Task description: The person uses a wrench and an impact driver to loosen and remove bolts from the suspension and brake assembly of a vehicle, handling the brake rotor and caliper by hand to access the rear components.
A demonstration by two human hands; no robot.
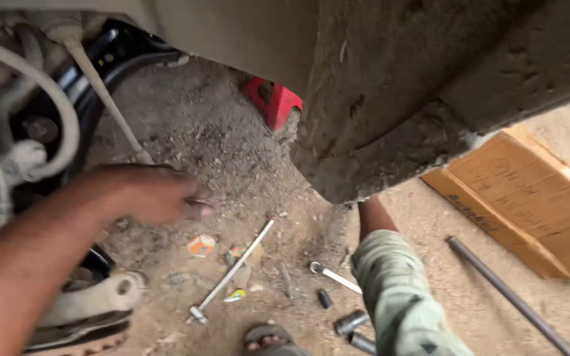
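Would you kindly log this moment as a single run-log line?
left hand: blurred, beside thin rod, grip unclear | right hand: hidden behind muddy panel | ground: T-bar wrench, spanner, sockets

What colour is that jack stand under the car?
Red: the jack stand shows in the head view, on the dirt beneath the car body.

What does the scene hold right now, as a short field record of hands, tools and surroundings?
left hand: blurred, empty as far as visible, near thin pale metal rod
right hand: hidden behind mud-caked wheel-arch panel; camouflage sleeve shows
ground tools: long steel T-handle wrench, small silver spanner, dark cylindrical sockets, long dark steel bar
other: red jack, brown cardboard box
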